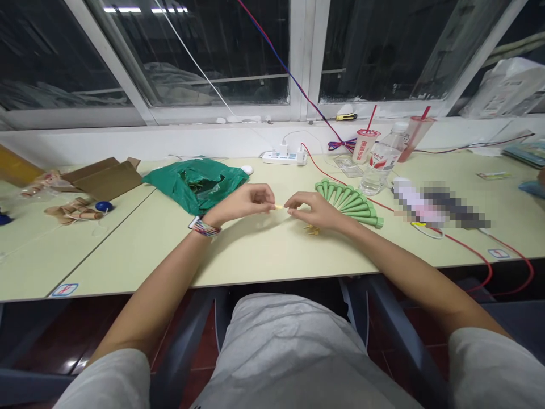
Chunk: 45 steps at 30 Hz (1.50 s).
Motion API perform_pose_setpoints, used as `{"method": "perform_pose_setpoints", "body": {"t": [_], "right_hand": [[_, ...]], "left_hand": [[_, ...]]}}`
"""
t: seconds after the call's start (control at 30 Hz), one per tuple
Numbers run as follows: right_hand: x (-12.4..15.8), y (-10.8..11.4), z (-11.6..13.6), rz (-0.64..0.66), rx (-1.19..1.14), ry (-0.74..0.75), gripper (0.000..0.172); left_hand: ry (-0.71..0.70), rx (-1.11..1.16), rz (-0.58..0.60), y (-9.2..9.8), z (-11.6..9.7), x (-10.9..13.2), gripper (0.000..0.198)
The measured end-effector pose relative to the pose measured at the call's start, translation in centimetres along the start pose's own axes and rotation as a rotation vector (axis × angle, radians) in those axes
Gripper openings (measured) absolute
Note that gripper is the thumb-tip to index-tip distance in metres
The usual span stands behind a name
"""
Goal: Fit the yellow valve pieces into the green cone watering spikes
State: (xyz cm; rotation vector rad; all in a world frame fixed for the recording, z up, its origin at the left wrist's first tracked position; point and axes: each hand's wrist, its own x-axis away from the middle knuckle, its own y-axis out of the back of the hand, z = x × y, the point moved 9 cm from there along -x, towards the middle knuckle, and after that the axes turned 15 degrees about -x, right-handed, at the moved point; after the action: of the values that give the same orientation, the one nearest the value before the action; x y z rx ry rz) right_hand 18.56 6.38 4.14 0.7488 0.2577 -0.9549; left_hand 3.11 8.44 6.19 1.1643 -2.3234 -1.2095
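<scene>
Pixelated object [438, 203], unreadable; tiny yellow piece [279, 207], too small to tell

Head cam is looking forward and down from the person's head, facing the window beyond the hands. Left hand [240, 205] and right hand [317, 211] are sitting mid-frame, well below the lens, not crowding the view. Desk [255, 255] is filling the frame around and past both hands, window frame [304, 57] is running along the top beyond them, and grey shirt [289, 352] is showing nearest, below them. Wide lens is bowing the edges.
</scene>
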Motion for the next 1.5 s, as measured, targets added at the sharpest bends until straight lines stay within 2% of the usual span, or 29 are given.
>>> {"method": "perform_pose_setpoints", "body": {"t": [0.1, 0.27, 0.4, 0.53, 0.7, 0.77, 0.87, 1.03, 1.23, 1.33, 1.5], "right_hand": [[0.0, -0.5, 0.5, 0.023, 0.021, 0.017, 0.024], [0.0, 0.9, 0.0, -0.031, 0.168, -0.024, 0.032], [0.0, 1.7, -0.4, -0.046, 0.272, -0.036, 0.034], [0.1, 1.6, -0.9, -0.022, 0.326, -0.056, 0.038], [0.1, 0.3, -1.2, 0.079, 0.367, 0.004, 0.030], [0.1, -0.2, -1.6, 0.120, 0.299, -0.013, 0.024], [0.0, 0.2, -2.0, 0.093, 0.173, -0.061, 0.027], [-0.1, 0.6, -1.2, 0.063, 0.139, -0.076, 0.037], [0.0, 0.5, -1.3, 0.040, 0.022, -0.146, 0.033], [0.1, 0.6, -1.6, 0.004, -0.004, -0.173, 0.037], [0.1, 0.1, -2.2, -0.001, 0.014, -0.157, 0.043]], "left_hand": [[-0.079, 0.058, -0.085, -1.7, -1.4, -0.9, 0.028], [-0.125, 0.104, -0.248, -1.9, -1.4, -1.9, 0.029], [-0.209, -0.059, -0.319, -2.0, -1.9, -2.7, 0.027], [-0.303, -0.244, -0.401, -2.4, -2.4, -2.5, 0.027], [-0.265, -0.326, -0.326, -3.3, -1.6, -2.3, 0.029], [-0.276, -0.348, -0.289, -3.6, -2.0, -2.1, 0.034], [-0.337, -0.382, -0.247, -4.1, -3.2, -1.7, 0.032], [-0.354, -0.429, -0.399, -3.0, -3.4, -0.9, 0.023], [-0.441, -0.547, -0.370, -3.5, -2.8, -0.1, 0.028], [-0.480, -0.612, -0.402, -3.6, -3.2, 0.3, 0.030], [-0.504, -0.715, -0.496, -3.5, -3.5, 0.3, 0.022]]}}
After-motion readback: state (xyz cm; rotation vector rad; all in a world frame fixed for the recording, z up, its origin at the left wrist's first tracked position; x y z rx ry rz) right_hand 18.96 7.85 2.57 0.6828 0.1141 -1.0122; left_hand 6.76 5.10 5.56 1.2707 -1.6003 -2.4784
